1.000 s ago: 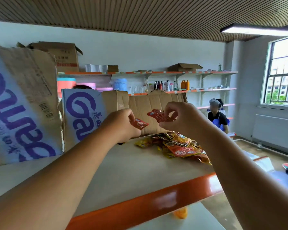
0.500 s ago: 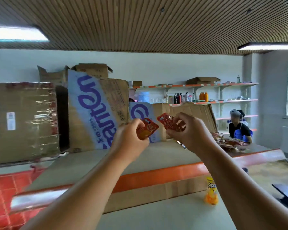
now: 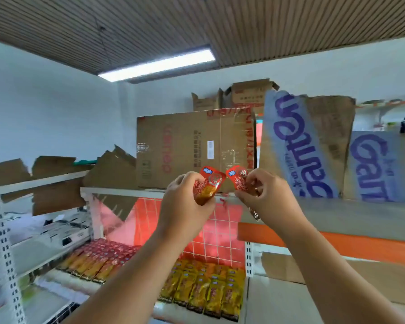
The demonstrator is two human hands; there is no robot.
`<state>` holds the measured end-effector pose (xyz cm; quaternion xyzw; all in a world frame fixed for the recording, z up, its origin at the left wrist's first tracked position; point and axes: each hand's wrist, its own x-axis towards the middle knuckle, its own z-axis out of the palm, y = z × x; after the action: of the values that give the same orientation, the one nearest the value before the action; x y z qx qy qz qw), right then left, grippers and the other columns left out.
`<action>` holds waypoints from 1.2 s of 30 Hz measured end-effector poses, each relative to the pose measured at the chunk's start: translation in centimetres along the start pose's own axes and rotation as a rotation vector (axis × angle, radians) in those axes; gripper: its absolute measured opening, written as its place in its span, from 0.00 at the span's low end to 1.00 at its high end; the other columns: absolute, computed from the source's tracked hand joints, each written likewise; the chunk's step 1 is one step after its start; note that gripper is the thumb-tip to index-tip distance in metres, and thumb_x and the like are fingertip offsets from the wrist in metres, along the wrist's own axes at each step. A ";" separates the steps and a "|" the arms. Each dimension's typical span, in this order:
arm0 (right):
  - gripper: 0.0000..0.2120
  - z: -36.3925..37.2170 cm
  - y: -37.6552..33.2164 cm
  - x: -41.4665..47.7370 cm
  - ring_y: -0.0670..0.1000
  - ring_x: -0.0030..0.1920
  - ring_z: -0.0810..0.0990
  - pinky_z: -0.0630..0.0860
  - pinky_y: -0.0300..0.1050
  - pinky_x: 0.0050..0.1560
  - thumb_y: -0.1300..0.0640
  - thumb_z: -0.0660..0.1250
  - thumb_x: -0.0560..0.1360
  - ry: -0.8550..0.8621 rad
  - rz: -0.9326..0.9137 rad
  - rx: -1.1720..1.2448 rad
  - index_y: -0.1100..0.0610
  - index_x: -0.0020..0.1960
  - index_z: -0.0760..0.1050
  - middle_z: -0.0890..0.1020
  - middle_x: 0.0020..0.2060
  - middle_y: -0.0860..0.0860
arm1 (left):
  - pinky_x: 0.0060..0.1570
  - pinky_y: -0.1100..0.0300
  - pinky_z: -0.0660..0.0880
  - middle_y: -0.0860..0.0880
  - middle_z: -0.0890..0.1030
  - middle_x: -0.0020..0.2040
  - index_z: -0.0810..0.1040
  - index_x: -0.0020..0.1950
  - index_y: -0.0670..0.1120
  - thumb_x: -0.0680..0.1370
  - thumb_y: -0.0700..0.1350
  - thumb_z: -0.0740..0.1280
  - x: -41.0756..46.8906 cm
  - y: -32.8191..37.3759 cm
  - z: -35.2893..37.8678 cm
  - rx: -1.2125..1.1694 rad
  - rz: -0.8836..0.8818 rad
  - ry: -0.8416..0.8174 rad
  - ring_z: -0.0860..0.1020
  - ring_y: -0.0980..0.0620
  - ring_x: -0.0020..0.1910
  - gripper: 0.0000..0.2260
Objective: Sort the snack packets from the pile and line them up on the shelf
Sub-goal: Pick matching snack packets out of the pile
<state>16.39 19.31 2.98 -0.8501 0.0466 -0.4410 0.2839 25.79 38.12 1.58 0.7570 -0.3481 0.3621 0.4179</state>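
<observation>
Your left hand is raised in front of you, fingers and thumb curled round a small snack packet. It is glossy red at the top, with a small blue label in its upper corner and a round printed emblem below that. Toward the lower end, which is buried in your grip, it turns orange-yellow. Your right hand pinches a second red packet of the same kind between thumb and bent fingers, tilted toward the first. The two top corners sit just beside each other, and you cannot tell whether they touch. A dark strip with pale lettering hangs under your right hand, too blurred to identify. Both packets are up in the air, in front of a large brown cardboard box and just above the white edge it stands on. Below your forearms, the lower shelf already carries two lined-up groups. On the left are the red-and-orange packets, laid in overlapping rows. On the right are the yellow-gold packets, in neat columns, each with a small blue label at the top. A red tiled panel stands behind them. To your right, an orange-fronted shelf holds cardboard sheets with big purple lettering, leaning upright.
</observation>
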 end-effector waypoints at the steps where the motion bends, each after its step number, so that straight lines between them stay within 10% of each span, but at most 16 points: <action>1: 0.11 2.5 -1.0 0.3 0.47 0.40 0.80 0.77 0.45 0.40 0.49 0.78 0.69 -0.020 -0.022 0.033 0.47 0.43 0.75 0.80 0.41 0.44 | 0.43 0.68 0.70 0.58 0.78 0.49 0.78 0.53 0.55 0.70 0.50 0.78 -0.4 -2.1 -1.5 0.033 -0.034 0.014 0.77 0.55 0.49 0.15; 13: 0.15 25.4 -6.1 3.2 0.49 0.33 0.78 0.74 0.44 0.35 0.51 0.77 0.69 -0.230 -0.075 0.269 0.51 0.37 0.71 0.78 0.33 0.48 | 0.41 0.74 0.65 0.59 0.77 0.51 0.75 0.54 0.57 0.73 0.54 0.78 -2.5 -18.9 -8.8 0.309 -0.304 0.072 0.75 0.60 0.49 0.15; 23: 0.14 38.6 -1.3 4.9 0.46 0.42 0.76 0.75 0.46 0.41 0.47 0.77 0.70 -0.424 -0.025 0.243 0.48 0.40 0.71 0.76 0.43 0.46 | 0.48 0.58 0.75 0.58 0.77 0.48 0.76 0.54 0.56 0.72 0.56 0.76 -3.3 -31.2 -2.9 0.377 -0.450 0.047 0.76 0.54 0.49 0.15; 36: 0.22 46.9 5.5 1.1 0.48 0.35 0.72 0.65 0.43 0.32 0.36 0.74 0.69 -0.635 0.151 0.011 0.47 0.40 0.65 0.72 0.40 0.48 | 0.46 0.62 0.74 0.61 0.73 0.47 0.72 0.52 0.61 0.71 0.57 0.75 -9.0 -40.3 3.7 0.280 -0.599 -0.145 0.73 0.57 0.48 0.16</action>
<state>54.38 35.02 -20.22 -0.9378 0.0165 -0.1319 0.3208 55.72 53.36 -22.71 0.8994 -0.0859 0.2127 0.3721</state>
